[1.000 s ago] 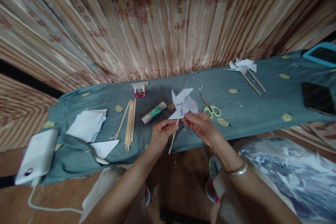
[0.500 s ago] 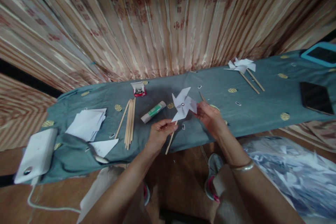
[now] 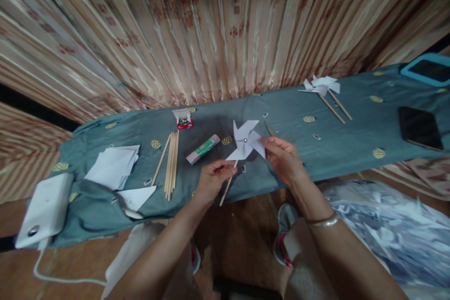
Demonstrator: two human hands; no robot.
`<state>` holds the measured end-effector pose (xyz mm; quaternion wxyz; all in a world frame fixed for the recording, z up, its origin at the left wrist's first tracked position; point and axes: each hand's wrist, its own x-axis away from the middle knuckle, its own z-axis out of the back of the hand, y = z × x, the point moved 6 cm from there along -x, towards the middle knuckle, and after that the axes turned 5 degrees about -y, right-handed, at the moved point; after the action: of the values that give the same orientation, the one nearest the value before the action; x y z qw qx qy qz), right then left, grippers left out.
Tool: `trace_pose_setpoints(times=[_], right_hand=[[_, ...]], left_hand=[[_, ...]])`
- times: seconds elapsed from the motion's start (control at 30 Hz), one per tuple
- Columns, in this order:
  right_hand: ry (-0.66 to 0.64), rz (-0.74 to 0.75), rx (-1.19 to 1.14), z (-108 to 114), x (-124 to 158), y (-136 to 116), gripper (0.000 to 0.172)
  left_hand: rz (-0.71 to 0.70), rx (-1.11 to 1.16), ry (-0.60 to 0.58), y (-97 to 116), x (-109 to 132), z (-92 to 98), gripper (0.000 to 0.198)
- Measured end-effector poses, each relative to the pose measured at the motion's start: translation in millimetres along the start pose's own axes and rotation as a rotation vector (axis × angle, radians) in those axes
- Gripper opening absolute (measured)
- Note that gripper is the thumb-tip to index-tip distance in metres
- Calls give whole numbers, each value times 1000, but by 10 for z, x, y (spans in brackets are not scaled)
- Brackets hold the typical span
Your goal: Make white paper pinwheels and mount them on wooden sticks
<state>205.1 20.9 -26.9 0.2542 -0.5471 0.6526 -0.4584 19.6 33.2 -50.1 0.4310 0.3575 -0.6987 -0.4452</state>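
A white paper pinwheel [image 3: 245, 142] with a silver pin at its hub is held at the centre of the frame, just above the near edge of the teal cloth-covered worktop [image 3: 351, 136]. It sits on top of a thin wooden stick [image 3: 227, 184], which slants down to the left. The left hand [image 3: 211, 181] grips that stick, fingers closed around it. The right hand [image 3: 285, 160] pinches the pinwheel's right blade. Left of centre lie a green-and-white glue stick [image 3: 203, 148] and a bundle of bare wooden sticks [image 3: 170, 164] – further left, a stack of white paper squares [image 3: 112, 167]. Two finished white pinwheels [image 3: 322, 85] rest at upper right.
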Motion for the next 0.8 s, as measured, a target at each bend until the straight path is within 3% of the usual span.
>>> trace_pose_setpoints(times=[0.8], right_hand=[[-107, -67, 99, -124, 115, 115, 28]], left_hand=[[-28, 29, 86, 42, -12, 50, 23]])
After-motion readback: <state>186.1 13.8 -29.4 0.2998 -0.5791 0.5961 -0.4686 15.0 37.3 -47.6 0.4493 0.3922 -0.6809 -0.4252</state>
